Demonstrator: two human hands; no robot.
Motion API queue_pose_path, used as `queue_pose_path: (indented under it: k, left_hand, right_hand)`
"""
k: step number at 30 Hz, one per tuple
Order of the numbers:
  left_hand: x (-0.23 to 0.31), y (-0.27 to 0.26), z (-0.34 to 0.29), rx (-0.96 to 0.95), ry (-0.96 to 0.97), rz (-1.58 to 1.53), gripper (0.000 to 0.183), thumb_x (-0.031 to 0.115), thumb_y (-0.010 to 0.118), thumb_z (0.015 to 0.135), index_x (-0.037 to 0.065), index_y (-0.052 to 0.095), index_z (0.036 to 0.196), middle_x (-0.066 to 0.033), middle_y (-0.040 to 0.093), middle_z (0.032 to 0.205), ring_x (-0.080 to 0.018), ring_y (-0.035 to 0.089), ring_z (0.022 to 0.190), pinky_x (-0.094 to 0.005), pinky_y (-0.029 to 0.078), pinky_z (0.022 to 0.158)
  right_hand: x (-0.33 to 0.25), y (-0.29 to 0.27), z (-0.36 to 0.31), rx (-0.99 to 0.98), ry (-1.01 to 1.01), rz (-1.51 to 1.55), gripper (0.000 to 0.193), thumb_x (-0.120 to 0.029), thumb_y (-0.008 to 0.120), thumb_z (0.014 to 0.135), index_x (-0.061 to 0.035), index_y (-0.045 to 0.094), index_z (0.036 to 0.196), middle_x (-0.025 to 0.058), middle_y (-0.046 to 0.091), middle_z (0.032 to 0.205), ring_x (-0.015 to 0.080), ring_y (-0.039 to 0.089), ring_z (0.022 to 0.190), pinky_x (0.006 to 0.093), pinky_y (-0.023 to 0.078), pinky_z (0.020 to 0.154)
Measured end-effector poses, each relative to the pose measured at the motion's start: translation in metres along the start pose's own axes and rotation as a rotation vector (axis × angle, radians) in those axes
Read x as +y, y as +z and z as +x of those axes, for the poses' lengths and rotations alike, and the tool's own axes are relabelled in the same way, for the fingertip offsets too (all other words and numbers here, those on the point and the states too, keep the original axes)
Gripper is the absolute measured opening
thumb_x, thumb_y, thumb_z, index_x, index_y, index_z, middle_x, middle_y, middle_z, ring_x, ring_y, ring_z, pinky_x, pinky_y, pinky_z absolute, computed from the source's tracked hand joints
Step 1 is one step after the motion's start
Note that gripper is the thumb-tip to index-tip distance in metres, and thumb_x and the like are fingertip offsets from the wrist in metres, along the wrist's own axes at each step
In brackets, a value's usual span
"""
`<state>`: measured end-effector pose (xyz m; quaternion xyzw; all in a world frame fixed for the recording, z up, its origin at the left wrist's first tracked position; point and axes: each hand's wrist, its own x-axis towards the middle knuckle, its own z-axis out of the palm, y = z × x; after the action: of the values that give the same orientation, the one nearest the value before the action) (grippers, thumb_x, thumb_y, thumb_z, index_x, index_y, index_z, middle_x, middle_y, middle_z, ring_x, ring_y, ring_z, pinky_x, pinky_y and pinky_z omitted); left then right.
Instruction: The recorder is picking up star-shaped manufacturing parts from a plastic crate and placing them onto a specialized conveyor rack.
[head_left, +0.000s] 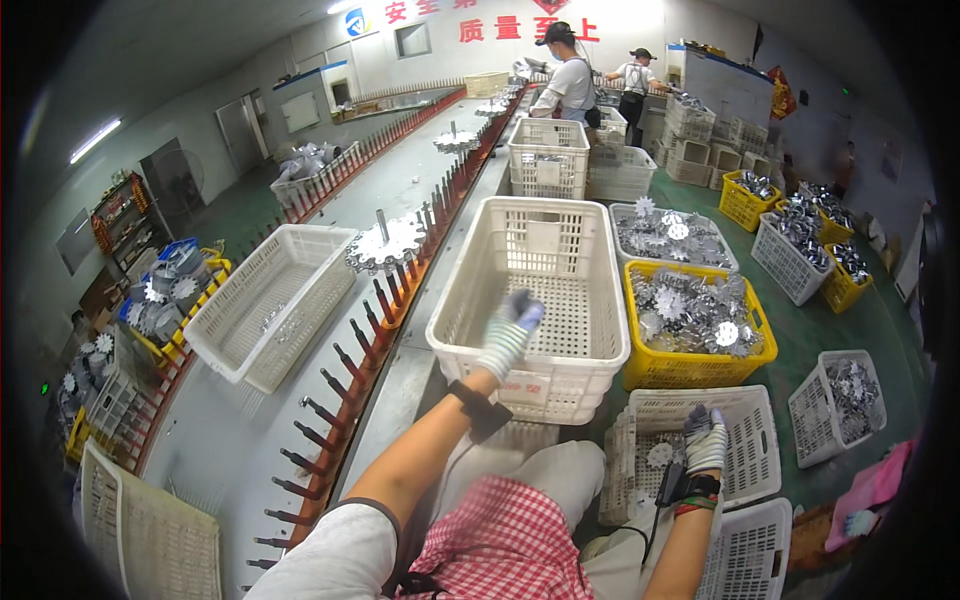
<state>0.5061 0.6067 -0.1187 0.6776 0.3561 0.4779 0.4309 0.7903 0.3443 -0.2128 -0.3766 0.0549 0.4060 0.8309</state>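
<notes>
Left hand (512,330), gloved, reaches over the near rim of a large white crate (530,300); it is blurred, so whether its fingers are spread or closed cannot be told. A white rectangular label (527,387) sits on the crate's front wall. Right hand (706,440), also gloved, rests in a lower white basket (745,440), fingers curled near a small toothed metal disc (660,455); a firm grip cannot be confirmed. Just right of the crate, a yellow crate (690,370) holds shiny metal discs. Red characters on the white far wall form a sign (525,28).
</notes>
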Motion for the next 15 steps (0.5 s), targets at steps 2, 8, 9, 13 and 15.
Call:
queue_pose_path:
  k: [2,8,9,13,15]
  left_hand:
    - [-0.014,-0.029,0.010,0.227,-0.035,-0.389,0.022,0.023,0.048,0.084,0.004,0.055,0.094,-0.0101,0.055,0.083,-0.0213,0.051,0.080,-0.0284,0.043,0.075]
    - [0.013,-0.152,0.024,0.576,-0.122,-1.162,0.016,0.025,0.058,0.078,0.010,0.056,0.085,-0.0030,0.055,0.071,-0.0158,0.050,0.066,-0.0268,0.045,0.071]
    - [-0.006,-0.186,0.035,0.563,0.034,-1.229,0.016,0.023,0.061,0.077,0.010,0.056,0.084,-0.0032,0.055,0.069,-0.0164,0.051,0.064,-0.0295,0.046,0.070]
    - [-0.030,-0.238,0.028,0.686,-0.209,-1.045,0.020,0.020,0.059,0.077,0.009,0.055,0.093,-0.0053,0.060,0.085,-0.0186,0.056,0.075,-0.0307,0.049,0.067]
    - [-0.046,-0.256,0.018,0.489,-0.254,-0.992,0.017,0.021,0.054,0.080,0.008,0.055,0.091,-0.0081,0.060,0.084,-0.0203,0.057,0.076,-0.0303,0.050,0.065]
  right_hand:
    - [0.005,0.013,-0.004,0.026,-0.005,-0.019,0.020,-0.026,0.051,0.082,-0.0083,0.055,0.089,0.0060,0.061,0.085,0.0172,0.058,0.074,0.0301,0.048,0.065]
    - [0.002,0.015,-0.008,0.038,-0.065,-0.007,0.021,-0.026,0.053,0.081,-0.0055,0.056,0.086,0.0054,0.060,0.080,0.0170,0.056,0.070,0.0293,0.047,0.063]
    - [0.010,0.021,-0.004,0.021,-0.035,-0.005,0.021,-0.025,0.053,0.081,-0.0054,0.056,0.086,0.0053,0.060,0.079,0.0169,0.056,0.069,0.0293,0.047,0.062]
    - [0.011,0.013,0.004,-0.009,-0.008,0.040,0.019,-0.026,0.055,0.080,-0.0069,0.056,0.085,0.0052,0.059,0.076,0.0169,0.055,0.065,0.0290,0.045,0.060]
    - [0.016,0.009,0.008,-0.019,-0.038,0.031,0.019,-0.026,0.056,0.079,-0.0074,0.056,0.084,0.0049,0.058,0.076,0.0173,0.054,0.065,0.0295,0.045,0.060]
